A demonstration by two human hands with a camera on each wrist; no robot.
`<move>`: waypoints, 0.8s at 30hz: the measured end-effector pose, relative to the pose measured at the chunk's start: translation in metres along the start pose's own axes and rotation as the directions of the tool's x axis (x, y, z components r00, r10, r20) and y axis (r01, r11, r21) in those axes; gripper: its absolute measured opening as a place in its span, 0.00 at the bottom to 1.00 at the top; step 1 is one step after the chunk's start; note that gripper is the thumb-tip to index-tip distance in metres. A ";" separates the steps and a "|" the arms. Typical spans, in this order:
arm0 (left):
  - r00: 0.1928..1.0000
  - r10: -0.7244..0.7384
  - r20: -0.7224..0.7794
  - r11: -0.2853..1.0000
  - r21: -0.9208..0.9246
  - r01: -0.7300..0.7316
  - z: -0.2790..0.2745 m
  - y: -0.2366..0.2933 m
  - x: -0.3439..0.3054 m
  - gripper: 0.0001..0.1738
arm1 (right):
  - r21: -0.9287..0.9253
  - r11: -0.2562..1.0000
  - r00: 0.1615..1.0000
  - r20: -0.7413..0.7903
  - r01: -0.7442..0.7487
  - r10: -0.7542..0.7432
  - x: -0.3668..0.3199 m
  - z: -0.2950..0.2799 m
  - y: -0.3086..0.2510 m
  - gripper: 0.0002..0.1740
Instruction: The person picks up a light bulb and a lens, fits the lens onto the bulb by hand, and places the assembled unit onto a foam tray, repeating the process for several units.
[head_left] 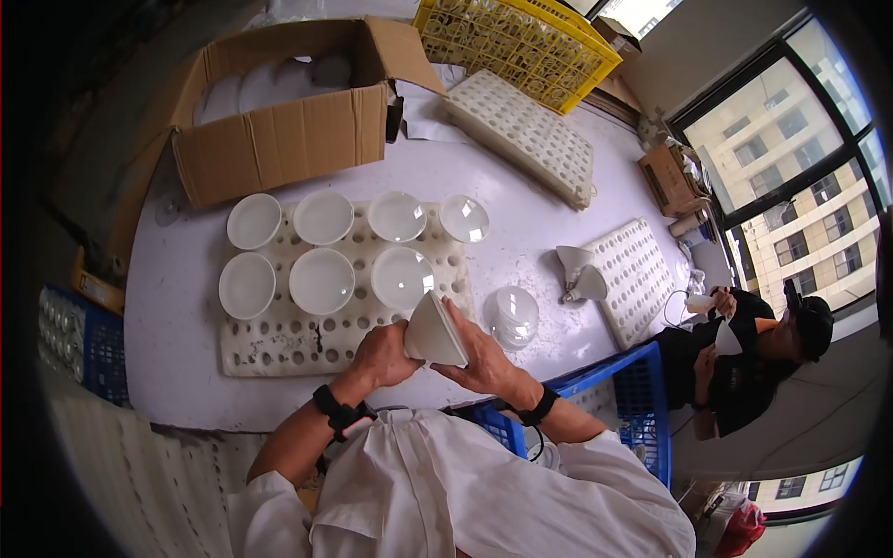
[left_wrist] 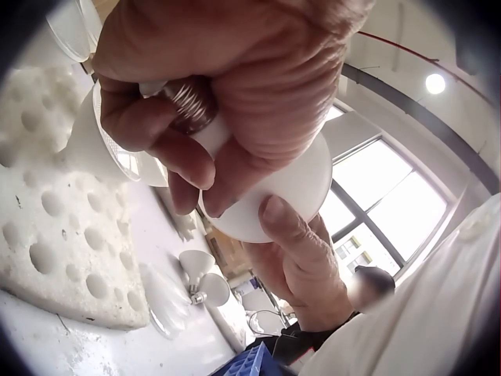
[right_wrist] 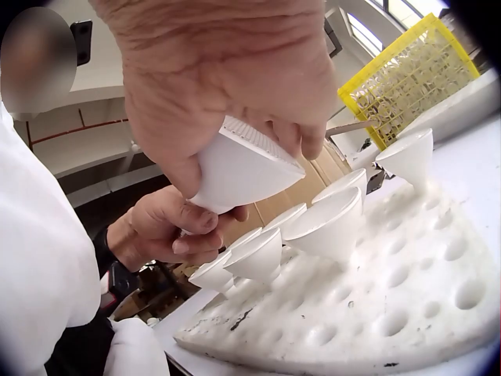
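Note:
Held over the front edge of the white holed foam board (head_left: 279, 353) is a white cone-shaped reflector bulb (head_left: 434, 333), tilted on its side. My left hand (head_left: 383, 357) grips its narrow end, where the left wrist view shows a metal screw base (left_wrist: 190, 106) between the fingers. At the wide end, my right hand (head_left: 486, 361) holds the bulb, with thumb and fingers spread across the rim. Several more white cones (head_left: 321, 281) stand wide end up in the board's holes, in two rows just beyond my hands.
Clear domed covers (head_left: 513, 318) lie right of the board. Two bulbs (head_left: 586, 283) lie by a smaller foam board (head_left: 642, 279). Behind are a cardboard box (head_left: 279, 139), another foam board (head_left: 526, 135) and a yellow crate (head_left: 521, 46). A person (head_left: 744, 363) sits at right.

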State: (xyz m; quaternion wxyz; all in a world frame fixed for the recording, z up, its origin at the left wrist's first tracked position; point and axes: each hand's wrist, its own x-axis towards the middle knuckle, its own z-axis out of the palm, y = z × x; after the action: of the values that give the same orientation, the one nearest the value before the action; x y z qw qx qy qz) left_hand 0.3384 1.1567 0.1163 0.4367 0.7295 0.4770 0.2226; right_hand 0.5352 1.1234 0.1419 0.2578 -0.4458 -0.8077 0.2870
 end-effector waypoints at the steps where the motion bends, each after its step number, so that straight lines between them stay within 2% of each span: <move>1: 1.000 -0.001 0.001 1.000 -0.001 0.001 0.001 -0.002 0.001 0.22 | 0.000 1.000 1.000 0.001 -0.001 0.001 0.000 -0.001 0.001 0.58; 3: 0.998 -0.012 0.062 1.000 0.017 0.011 0.004 -0.007 0.004 0.29 | 0.031 0.998 0.997 0.060 -0.058 0.056 0.001 -0.003 0.004 0.57; 4: 0.998 -0.011 0.062 1.000 0.017 0.010 0.001 -0.005 0.003 0.29 | 0.030 0.998 0.997 0.059 -0.057 0.055 0.002 -0.003 0.005 0.57; 6: 0.993 0.069 0.093 0.993 -0.097 -0.060 -0.007 0.002 0.000 0.42 | 0.015 1.000 0.999 0.033 0.004 -0.005 0.002 -0.002 0.007 0.56; 7: 0.994 0.068 0.091 0.993 -0.097 -0.059 -0.011 0.006 -0.001 0.42 | 0.015 1.000 0.999 0.035 0.006 -0.006 0.002 -0.001 0.008 0.56; 9: 0.983 0.160 0.084 0.975 -0.170 -0.144 -0.018 0.014 -0.003 0.52 | 0.028 0.999 1.000 0.010 0.025 -0.025 0.001 0.005 0.010 0.56; 10: 0.984 0.157 0.082 0.976 -0.169 -0.141 -0.017 0.015 -0.003 0.52 | 0.031 0.999 1.000 0.013 0.027 -0.027 0.003 0.008 0.009 0.56; 12: 0.999 -0.030 0.032 0.996 -0.079 0.032 -0.010 0.022 -0.003 0.53 | -0.043 0.999 1.000 -0.011 0.003 -0.004 0.004 0.012 0.006 0.56; 15: 0.995 -0.099 0.003 0.991 -0.095 0.098 -0.008 0.030 -0.002 0.53 | -0.066 0.996 0.999 -0.005 -0.053 0.053 0.006 0.012 0.002 0.55; 19: 0.992 -0.128 0.019 0.990 -0.056 0.129 -0.007 0.039 0.001 0.54 | -0.108 0.994 0.999 -0.040 -0.035 0.031 0.003 0.016 0.006 0.56; 24: 0.995 -0.077 -0.069 0.997 -0.022 0.076 0.002 0.034 0.001 0.53 | -0.099 0.994 0.997 -0.070 -0.045 0.038 0.001 0.020 0.008 0.55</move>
State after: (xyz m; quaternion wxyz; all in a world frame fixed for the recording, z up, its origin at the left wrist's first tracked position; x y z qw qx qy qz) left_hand 0.3575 1.1515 0.1435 0.4351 0.6982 0.5174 0.2356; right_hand 0.5260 1.1228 0.1229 0.2565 -0.4843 -0.8025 0.2360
